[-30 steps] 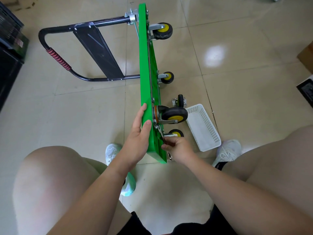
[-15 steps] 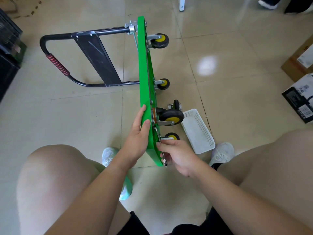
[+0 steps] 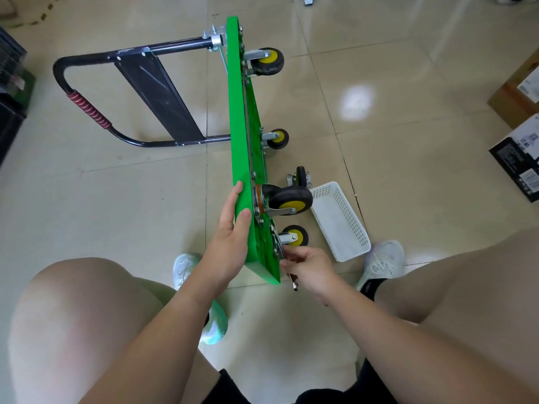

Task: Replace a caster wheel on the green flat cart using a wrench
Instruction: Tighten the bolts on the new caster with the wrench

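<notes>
You have the green flat cart (image 3: pixel 237 141) tipped on its long edge on the tiled floor (image 3: pixel 393 158), underside facing right, black folding handle (image 3: pixel 87 109) lying flat to the left. Your left hand (image 3: pixel 230 240) is spread flat against the deck's top face, thumb hooked over the near edge. Your right hand (image 3: pixel 309 266) is closed around a wrench (image 3: pixel 293 279), only its tip showing below the fist, working at the mount plate of the near bottom caster (image 3: pixel 294 236).

Risks, as I judge them: the wrench can slip off the nut since the head is hidden behind your fingers; the deck can tip toward you if the left hand eases; a freed nut can roll away on the glossy tile unless dropped in the white basket (image 3: pixel 341 223).

Deck is smooth painted green, rigid, thin slab. Casters have black rubber tyres, yellow hubs, shiny metal forks. A loose caster (image 3: pixel 300 177) stands just beyond the basket. Basket is perforated plastic, rectangular. Handle grip has red ribbing.
</notes>
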{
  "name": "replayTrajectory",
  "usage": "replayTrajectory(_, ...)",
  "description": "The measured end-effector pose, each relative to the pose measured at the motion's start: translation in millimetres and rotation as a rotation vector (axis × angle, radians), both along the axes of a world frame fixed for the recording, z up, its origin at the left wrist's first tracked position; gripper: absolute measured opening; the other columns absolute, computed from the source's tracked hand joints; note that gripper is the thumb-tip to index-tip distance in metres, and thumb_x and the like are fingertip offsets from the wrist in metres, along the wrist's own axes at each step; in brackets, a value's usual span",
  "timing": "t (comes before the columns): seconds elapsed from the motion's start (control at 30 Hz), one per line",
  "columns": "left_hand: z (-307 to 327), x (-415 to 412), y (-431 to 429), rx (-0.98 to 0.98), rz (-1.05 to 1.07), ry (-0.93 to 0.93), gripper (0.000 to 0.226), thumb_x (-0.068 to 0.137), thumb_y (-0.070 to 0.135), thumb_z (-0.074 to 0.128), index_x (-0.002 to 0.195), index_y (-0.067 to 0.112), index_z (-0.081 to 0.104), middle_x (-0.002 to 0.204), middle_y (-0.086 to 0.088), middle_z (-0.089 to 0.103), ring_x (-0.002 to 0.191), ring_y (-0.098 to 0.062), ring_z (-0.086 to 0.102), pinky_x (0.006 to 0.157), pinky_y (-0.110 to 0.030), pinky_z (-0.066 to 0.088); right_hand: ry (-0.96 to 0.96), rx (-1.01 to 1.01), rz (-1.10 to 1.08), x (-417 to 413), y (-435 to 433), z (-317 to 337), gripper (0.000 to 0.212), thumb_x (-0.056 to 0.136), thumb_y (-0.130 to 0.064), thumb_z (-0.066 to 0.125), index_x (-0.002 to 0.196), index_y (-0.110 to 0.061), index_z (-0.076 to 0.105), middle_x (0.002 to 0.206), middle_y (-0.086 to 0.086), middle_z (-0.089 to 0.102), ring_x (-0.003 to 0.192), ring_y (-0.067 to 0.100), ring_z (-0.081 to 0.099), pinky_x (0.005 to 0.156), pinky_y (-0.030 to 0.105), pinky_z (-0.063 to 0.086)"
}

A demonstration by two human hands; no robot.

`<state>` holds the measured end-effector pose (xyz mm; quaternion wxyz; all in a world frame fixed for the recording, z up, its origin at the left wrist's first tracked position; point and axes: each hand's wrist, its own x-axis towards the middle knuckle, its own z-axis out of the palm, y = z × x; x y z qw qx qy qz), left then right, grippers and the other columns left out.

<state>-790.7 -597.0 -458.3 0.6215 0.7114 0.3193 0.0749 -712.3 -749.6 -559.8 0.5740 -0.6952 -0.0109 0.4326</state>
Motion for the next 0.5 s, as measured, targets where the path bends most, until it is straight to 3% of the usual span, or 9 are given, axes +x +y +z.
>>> replayTrajectory(0.17,-4.2,-1.1,4.7,0.016,-0.023,0.002,0.053,0.096,0.058,0.041,0.146,0.072,0.028,0.162,0.025,0.036,0.148,-0.006,0.039,0.125,-0.045,0.032,-0.003,-0.011,0.021,14.6,13.8,-17.1,0.042,0.083,0.001,0.077,0.12,-0.017,0.072,0.094,-0.02,0.074,0.096,0.0,0.068,0.104,0.03,0.049)
replayTrajectory(0.4,-8.9,-2.7,6.9,-0.017,-0.033,-0.021,0.058,0.09,0.066,0.045,0.146,0.071,0.029,0.163,0.022,0.036,0.15,-0.009,0.038,0.125,-0.048,0.031,0.024,0.01,0.033,25.7,30.7,-31.8,0.039,0.082,0.005,0.075,0.109,-0.023,0.075,0.103,-0.012,0.076,0.109,0.017,0.067,0.111,0.041,0.044)
replayTrajectory(0.5,-9.3,-2.5,7.0,-0.023,-0.032,-0.026,0.057,0.093,0.062,0.045,0.147,0.069,0.03,0.162,0.022,0.037,0.15,-0.01,0.039,0.124,-0.048,0.032,0.048,0.021,0.041,24.6,35.3,-32.6,0.04,0.083,0.007,0.074,0.114,-0.017,0.074,0.108,-0.006,0.075,0.113,0.021,0.065,0.113,0.045,0.043)
